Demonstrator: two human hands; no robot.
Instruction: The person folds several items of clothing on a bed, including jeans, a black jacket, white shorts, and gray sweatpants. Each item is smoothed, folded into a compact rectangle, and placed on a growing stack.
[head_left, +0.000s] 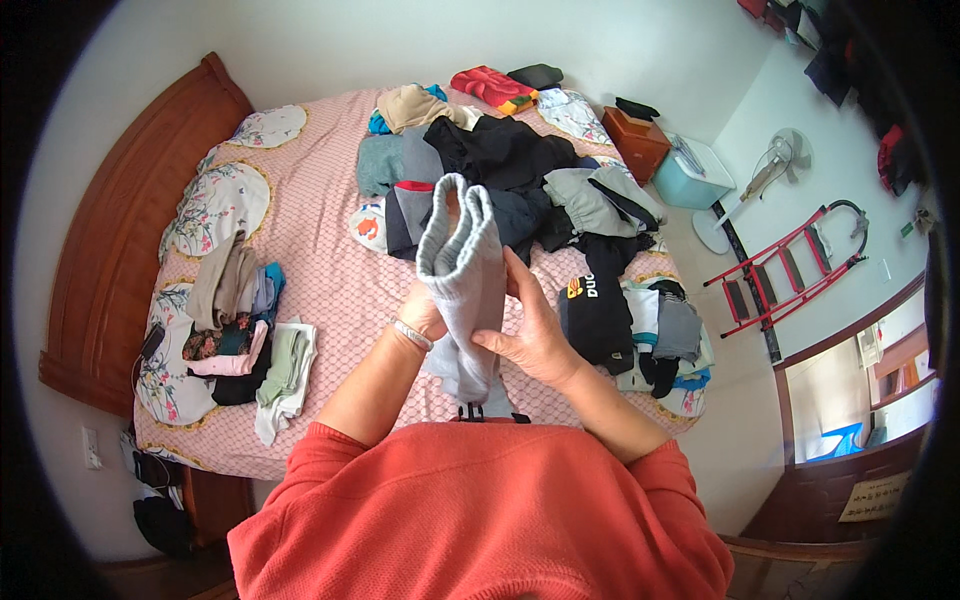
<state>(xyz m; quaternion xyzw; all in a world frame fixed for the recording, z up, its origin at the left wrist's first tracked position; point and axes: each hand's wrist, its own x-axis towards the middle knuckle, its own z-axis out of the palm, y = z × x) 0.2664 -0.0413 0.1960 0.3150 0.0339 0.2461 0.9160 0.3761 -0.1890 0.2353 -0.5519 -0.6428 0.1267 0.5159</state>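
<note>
A light grey garment with a gathered elastic waistband (480, 300), apparently folded trousers, is held up before my chest over the bed. Its waistband loops upward and the lower part hangs down. My left hand (424, 311), with a bracelet at the wrist, holds it from the left; most of its fingers are hidden behind the cloth. My right hand (536, 330) grips the right side, thumb across the front. Beyond the garment lies a loose heap of clothes, with a black garment (502, 154), a grey-green one (380, 165) and light grey trousers (589, 199).
Folded clothes (225, 300) are stacked left on the bed (315, 187), near the wooden headboard (142, 225). At right are a folded black top (596, 319) and another stack (675, 330). A red stepladder (791, 266) and a fan (780, 161) stand by the right wall.
</note>
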